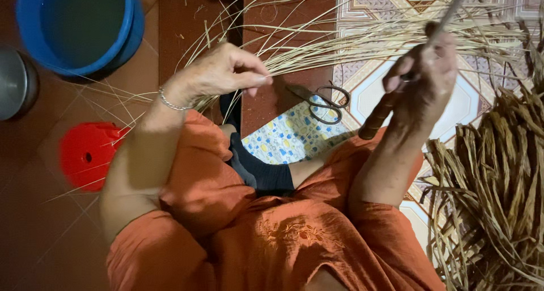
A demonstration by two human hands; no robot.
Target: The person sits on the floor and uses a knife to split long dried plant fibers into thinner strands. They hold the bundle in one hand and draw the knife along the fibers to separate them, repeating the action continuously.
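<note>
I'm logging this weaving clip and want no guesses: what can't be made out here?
Head view only:
- Right hand: its thin blurred tool runs off the top edge.
- Left hand: curled fingers hide how the pale straw strands are pinched.
- Grey metal vessel: cut by left edge.

Left hand (224, 70) pinching pale fibre strands (317, 45), right hand (422, 78) gripping a knife (396, 87), scissors (323, 104) between.

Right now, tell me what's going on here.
A person in orange clothes sits on the floor working thin pale straw fibres. The left hand pinches a bunch of the strands; the right hand grips a knife with a dark handle, its blade angled up. A pair of scissors lies on a patterned cloth in front. A pile of brown dried leaves sits to the right, a blue bucket and a red stool to the left.
</note>
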